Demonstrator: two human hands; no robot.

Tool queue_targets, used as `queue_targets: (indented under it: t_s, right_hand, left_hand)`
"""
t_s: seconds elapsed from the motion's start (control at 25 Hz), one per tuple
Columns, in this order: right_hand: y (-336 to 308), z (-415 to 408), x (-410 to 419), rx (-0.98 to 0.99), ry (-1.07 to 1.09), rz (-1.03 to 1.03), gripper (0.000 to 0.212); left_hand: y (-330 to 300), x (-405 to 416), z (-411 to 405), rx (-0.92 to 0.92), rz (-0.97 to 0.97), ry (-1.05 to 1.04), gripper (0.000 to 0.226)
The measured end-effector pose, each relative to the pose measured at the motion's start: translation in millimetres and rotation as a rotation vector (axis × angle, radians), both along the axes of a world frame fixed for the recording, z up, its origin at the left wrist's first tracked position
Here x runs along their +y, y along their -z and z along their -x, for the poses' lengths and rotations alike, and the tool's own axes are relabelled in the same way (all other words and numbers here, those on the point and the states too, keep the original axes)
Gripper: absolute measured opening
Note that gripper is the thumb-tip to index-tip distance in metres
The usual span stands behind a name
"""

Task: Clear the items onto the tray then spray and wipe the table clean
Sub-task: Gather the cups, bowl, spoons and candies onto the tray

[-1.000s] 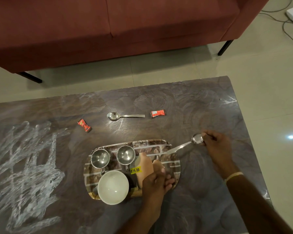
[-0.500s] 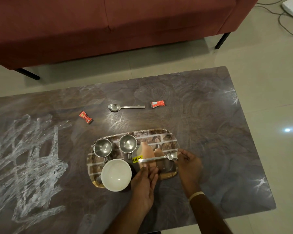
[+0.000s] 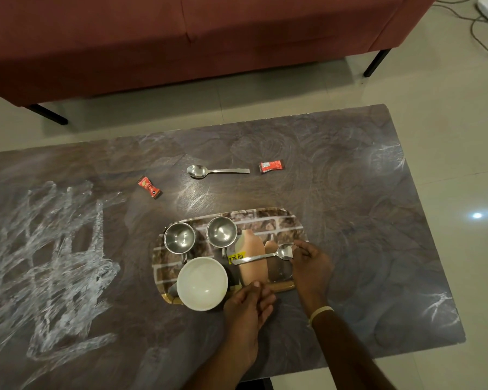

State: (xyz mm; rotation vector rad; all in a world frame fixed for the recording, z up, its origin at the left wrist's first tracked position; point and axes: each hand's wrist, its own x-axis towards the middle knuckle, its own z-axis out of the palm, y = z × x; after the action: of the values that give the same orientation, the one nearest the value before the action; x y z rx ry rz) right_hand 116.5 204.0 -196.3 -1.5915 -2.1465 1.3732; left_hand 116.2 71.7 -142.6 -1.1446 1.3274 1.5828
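Brick-patterned oval tray sits on the dark, white-smeared marble table before a red sofa. Right hand pinches a steel spoon over the tray; left hand, fingers loosely curled, touches the tray's near edge.

- Tray near-full: two steel cups, white bowl, tan bottle.
- Open tabletop right of tray.
- Far side: loose spoon, two red sachets.

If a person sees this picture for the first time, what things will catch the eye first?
Most striking are the white scribbled smears on the left part of the dark table. Next comes the crowded tray near the front edge, where the right hand holds a spoon over it and the left hand rests at its near rim. Two red wrappers lie beyond.
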Motion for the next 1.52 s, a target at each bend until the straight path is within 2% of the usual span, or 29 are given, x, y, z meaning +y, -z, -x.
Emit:
queue_targets:
  t_s: [0.16,0.28,0.4,0.56,0.68,0.8,1.0,1.12,1.24,1.4,1.52]
  right_hand:
    - [-1,1,-1,-0.040,-0.002,-0.056,0.016]
    - [-1,2,-3,-0.102,-0.025,-0.096,0.017]
    - [-4,5,-2,-0.110,0.009,-0.100,0.015]
    - [-21,32,5,-0.034,-0.079,-0.156,0.016]
    - [-28,91,9,0.051,-0.308,-0.285,0.015]
    - [-31,169,-2,0.105,-0.653,-0.333,0.016]
    - [-19,268,-45,0.039,-1.191,-0.371,0.028]
    - [-5,294,-61,-0.140,-1.456,-0.459,0.034]
    - [3,307,-64,-0.231,-1.528,-0.496,0.030]
    - [7,314,-54,-0.241,-1.475,-0.427,0.021]
    - [-4,317,-35,-0.256,-1.449,-0.401,0.025]
  left_hand:
    - [-4,-19,-17,-0.056,0.041,0.074,0.013]
    - [-5,-46,-19,-0.037,0.158,0.111,0.013]
    - [-14,-85,-2,0.132,0.331,0.053,0.012]
    - [-40,-115,62,0.499,0.552,0.045,0.019]
    - [-57,-111,112,0.659,0.467,0.046,0.017]
    - [-61,-93,130,0.694,0.331,0.050,0.015]
    - [-46,-80,111,0.520,0.213,-0.062,0.016]
    - [-37,-90,102,0.434,0.154,-0.037,0.012]
    - [-31,-105,104,0.412,0.120,0.002,0.012]
    - [-25,-123,116,0.415,0.092,0.029,0.012]
    - [-23,-131,117,0.424,0.086,0.076,0.013]
